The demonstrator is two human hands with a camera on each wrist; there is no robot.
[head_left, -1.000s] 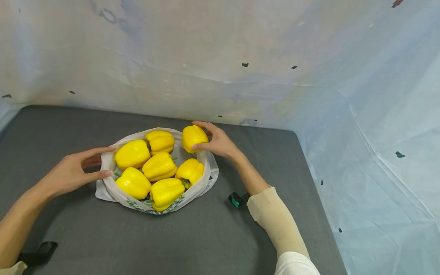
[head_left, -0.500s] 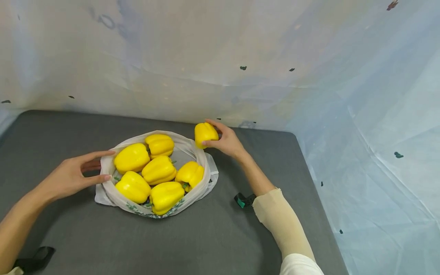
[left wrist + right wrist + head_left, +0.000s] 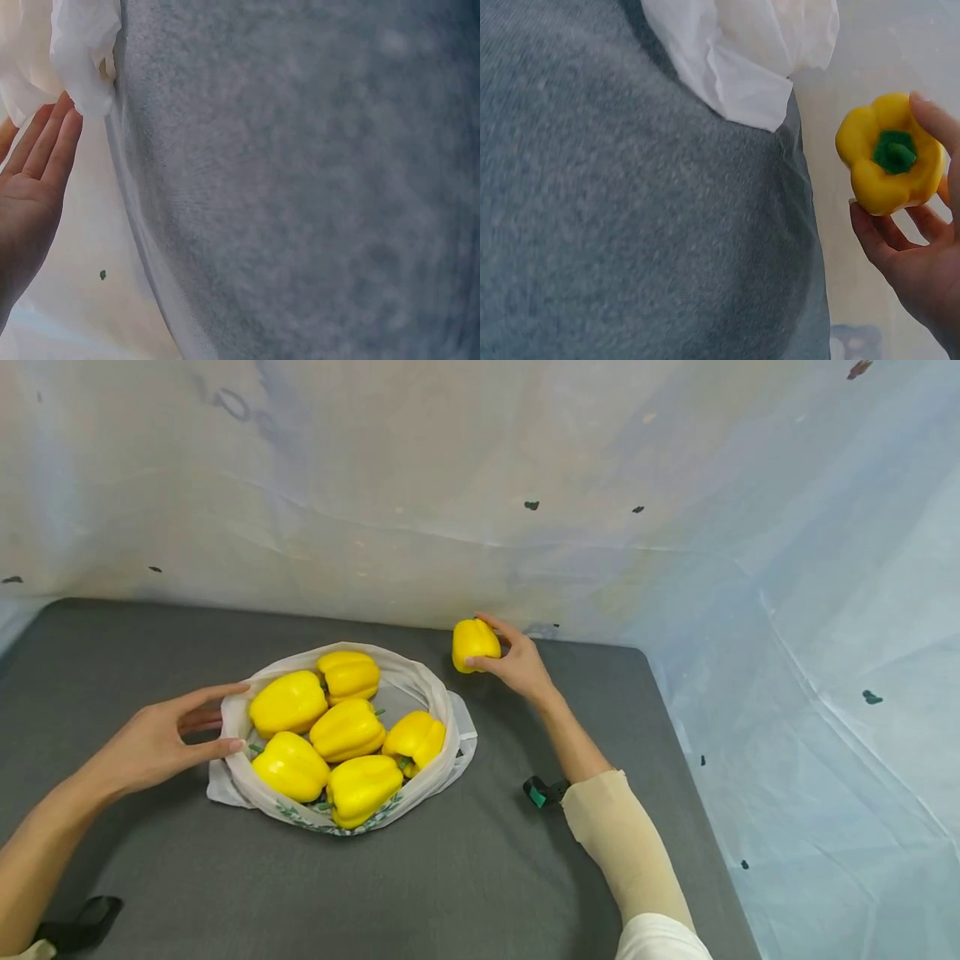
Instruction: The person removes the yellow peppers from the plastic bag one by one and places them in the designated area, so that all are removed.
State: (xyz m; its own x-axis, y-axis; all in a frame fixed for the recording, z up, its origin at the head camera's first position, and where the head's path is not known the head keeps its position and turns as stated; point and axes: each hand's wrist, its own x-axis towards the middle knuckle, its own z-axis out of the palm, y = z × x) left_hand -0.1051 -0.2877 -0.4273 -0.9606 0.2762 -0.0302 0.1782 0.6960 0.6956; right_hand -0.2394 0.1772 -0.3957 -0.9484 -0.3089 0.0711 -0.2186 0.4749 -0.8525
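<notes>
My right hand [image 3: 522, 668] grips a yellow bell pepper [image 3: 475, 646] between thumb and fingers, beyond the bag's right rim near the back edge of the table. Its green stem [image 3: 895, 153] faces the right wrist camera. A white cloth bag [image 3: 251, 779] with a rolled-down rim holds several more yellow bell peppers, among them a middle pepper [image 3: 348, 729] and a front pepper [image 3: 364, 790]. At the bag's left rim, my left hand [image 3: 153, 745] rests with thumb and fingers spread wide. The left wrist view shows its long fingers [image 3: 46, 144] fairly straight, tips against the bag's cloth.
A dark grey cloth covers the table [image 3: 420, 885]. Whitish sheeting [image 3: 390, 485] rises behind the table's back edge, and more sheeting [image 3: 840, 635] hangs along the right side. Black wrist-camera mounts [image 3: 543, 792] sit at the forearms.
My right hand has carried the bell pepper from over the bag's back right corner out past the rim, to the right and backward. The left hand stays at the bag's left rim.
</notes>
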